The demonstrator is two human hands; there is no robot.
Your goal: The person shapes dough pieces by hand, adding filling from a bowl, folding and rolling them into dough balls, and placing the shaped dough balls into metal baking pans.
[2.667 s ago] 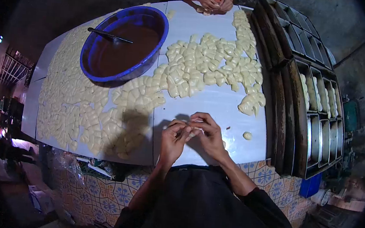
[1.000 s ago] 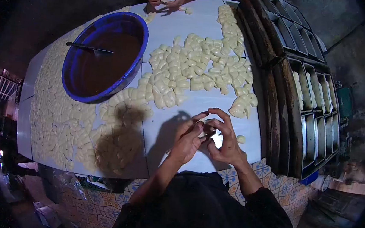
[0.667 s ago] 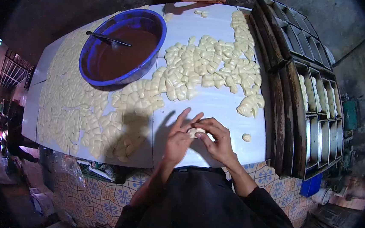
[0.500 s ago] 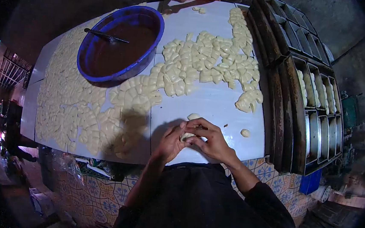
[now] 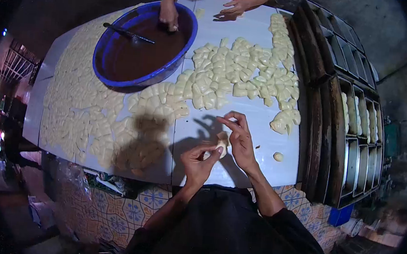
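Observation:
My left hand (image 5: 198, 164) pinches a small piece of dough (image 5: 222, 150) between thumb and fingers, with a brown patch showing on its upper part. Just right of it, my right hand (image 5: 242, 143) is open, its fingers raised and apart; whether it touches the dough I cannot tell. A small dough ball (image 5: 278, 157) lies alone to the right. Beyond my hands, many pale dough pieces (image 5: 207, 82) lie packed together on the white table (image 5: 199, 122), spreading far to the left.
A blue basin (image 5: 142, 80) of brown filling (image 5: 142, 60) stands at the back left, with a dark-handled utensil (image 5: 127, 32) in it. Across the table, a co-worker's hand (image 5: 169, 15) reaches into the basin. Stacked metal baking pans (image 5: 351, 162), some holding dough, line the right edge.
My right hand has come away from the left and spread its fingers, exposing the dough. The co-worker's hands have parted, one now in the basin and the other over the table.

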